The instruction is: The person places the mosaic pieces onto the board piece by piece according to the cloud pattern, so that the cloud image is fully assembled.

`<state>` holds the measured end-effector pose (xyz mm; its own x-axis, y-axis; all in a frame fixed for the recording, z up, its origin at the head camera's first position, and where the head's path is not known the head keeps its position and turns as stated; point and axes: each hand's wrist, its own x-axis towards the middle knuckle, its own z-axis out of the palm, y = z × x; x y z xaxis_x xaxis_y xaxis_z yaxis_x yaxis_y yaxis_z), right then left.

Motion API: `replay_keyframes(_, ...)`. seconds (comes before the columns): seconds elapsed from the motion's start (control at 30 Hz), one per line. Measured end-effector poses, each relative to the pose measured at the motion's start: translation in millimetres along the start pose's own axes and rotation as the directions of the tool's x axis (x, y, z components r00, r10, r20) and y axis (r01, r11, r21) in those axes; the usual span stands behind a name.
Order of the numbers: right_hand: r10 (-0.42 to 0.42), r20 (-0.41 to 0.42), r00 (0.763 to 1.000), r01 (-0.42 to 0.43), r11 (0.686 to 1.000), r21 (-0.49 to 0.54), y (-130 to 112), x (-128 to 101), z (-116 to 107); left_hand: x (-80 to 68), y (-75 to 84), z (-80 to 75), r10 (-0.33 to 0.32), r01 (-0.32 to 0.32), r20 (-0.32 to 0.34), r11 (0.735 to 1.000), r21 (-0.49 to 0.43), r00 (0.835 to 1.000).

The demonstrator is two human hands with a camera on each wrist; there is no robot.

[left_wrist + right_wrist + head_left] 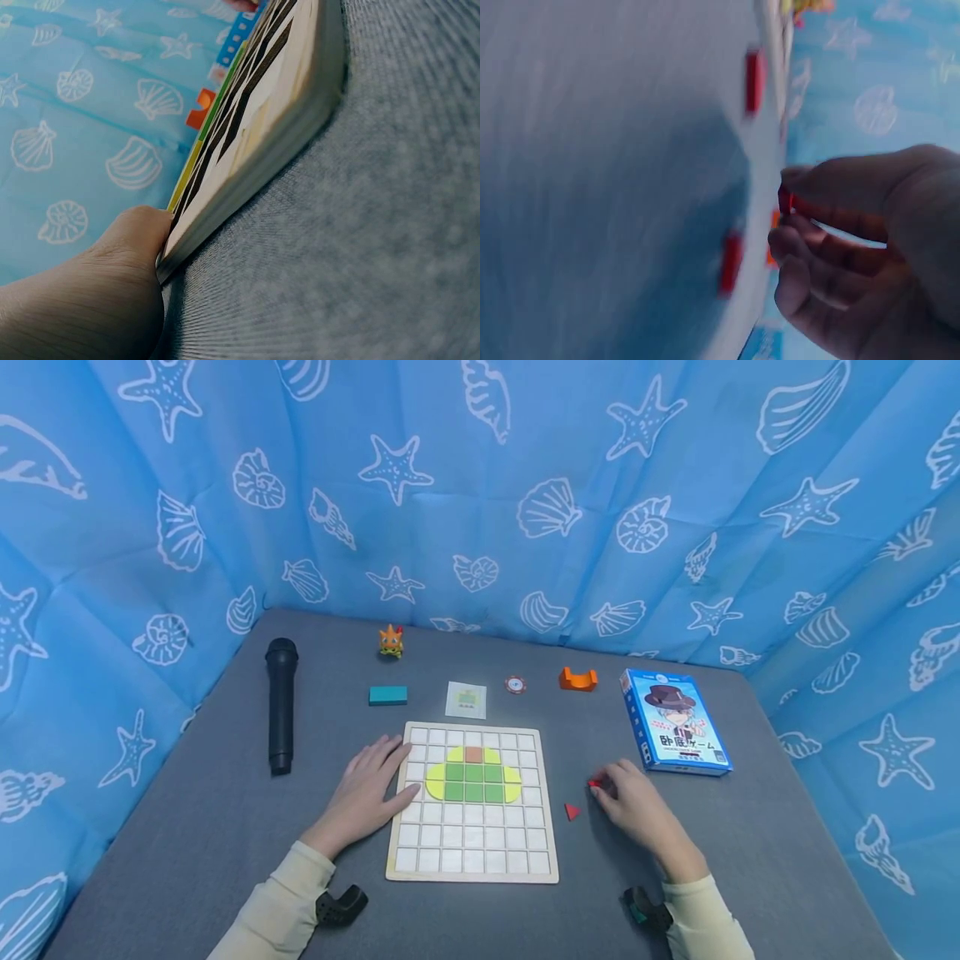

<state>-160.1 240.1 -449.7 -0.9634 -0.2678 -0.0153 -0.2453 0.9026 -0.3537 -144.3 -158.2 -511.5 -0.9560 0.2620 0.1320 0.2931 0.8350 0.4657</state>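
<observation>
Nearest the lens: two cream sleeves (pixel 288 902) and the grey worktop (pixel 187 852); between them a wooden board (pixel 472 860) with a white grid, carrying a yellow-and-green figure (pixel 472 781) topped by one brown tile (pixel 473 754).

Left hand (pixel 367 793) flat on the worktop, fingers straight and lightly spread, tips touching the board's left edge; holding nothing — the wrist view confirms the contact at the board's rim.

Right hand (pixel 637 802) just right of the board, grip pinching a small red piece (pixel 595 783) between thumb and fingertips (pixel 795 180); a red triangle (pixel 572 812) loose on the worktop just beside that hand, between it and the board.

Farther back: black microphone (pixel 281 706) at the left; teal block (pixel 387 695), small card (pixel 466 700), round chip (pixel 515 684), orange piece (pixel 577 679) in a row; orange toy (pixel 391 642) behind; blue game box (pixel 675 720) at the right; blue seashell curtain (pixel 480 485) around.
</observation>
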Motion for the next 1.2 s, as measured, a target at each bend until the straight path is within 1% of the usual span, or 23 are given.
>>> replay_keyframes(0.1,-0.098,-0.020,0.995,0.098,0.995,0.017,-22,-4,4,0.1,-0.3,0.5,-0.002,0.002,-0.003,1.000,0.000,1.000)
replay_keyframes(0.17,-0.171,-0.021,0.985,0.172,0.984,0.036,-38,-7,8,0.3,-0.6,0.9,-0.002,0.002,-0.003,1.000,0.001,1.000)
replay_keyframes(0.23,-0.251,-0.015,0.968,0.251,0.967,0.043,-53,-9,12,0.3,-1.0,1.1,-0.004,0.004,-0.002,1.000,0.002,1.000)
replay_keyframes(0.33,-0.354,0.008,0.935,0.353,0.935,0.037,-72,-9,21,0.4,-1.8,1.5,-0.006,0.006,-0.003,1.000,0.009,1.000)
replay_keyframes(0.37,-0.382,0.016,0.924,0.381,0.924,0.033,-77,-8,23,0.2,-2.0,1.3,-0.009,0.009,-0.002,1.000,0.010,1.000)
replay_keyframes(0.43,-0.413,0.033,0.910,0.413,0.911,0.019,-85,-7,29,0.5,-2.4,1.8,-0.008,0.008,-0.004,1.000,0.011,1.000)
replay_keyframes(0.53,-0.429,0.052,0.902,0.429,0.903,0.006,-95,-6,35,0.6,-2.3,2.1,-0.004,0.004,-0.003,1.000,0.010,1.000)
replay_keyframes(0.67,-0.442,0.068,0.895,0.443,0.896,-0.004,-102,-5,40,0.4,-1.8,1.9,0.006,-0.006,-0.002,1.000,0.007,1.000)
replay_keyframes(0.73,-0.447,0.070,0.892,0.448,0.894,-0.010,-103,-4,41,0.4,-1.4,2.1,0.012,-0.012,-0.002,1.000,0.005,1.000)
replay_keyframes(0.87,-0.430,0.079,0.900,0.432,0.901,-0.021,-102,-5,43,0.6,-0.7,2.2,0.014,-0.014,0.001,1.000,0.003,1.000)
replay_keyframes(0.93,-0.429,0.083,0.899,0.433,0.901,-0.027,-101,-5,44,0.5,-0.5,1.5,0.007,-0.007,0.003,1.000,0.002,1.000)
replay_keyframes(1.2,-0.455,0.097,0.885,0.459,0.888,-0.034,-103,-2,45,0.7,-1.1,1.4,0.002,-0.002,0.003,1.000,-0.001,1.000)
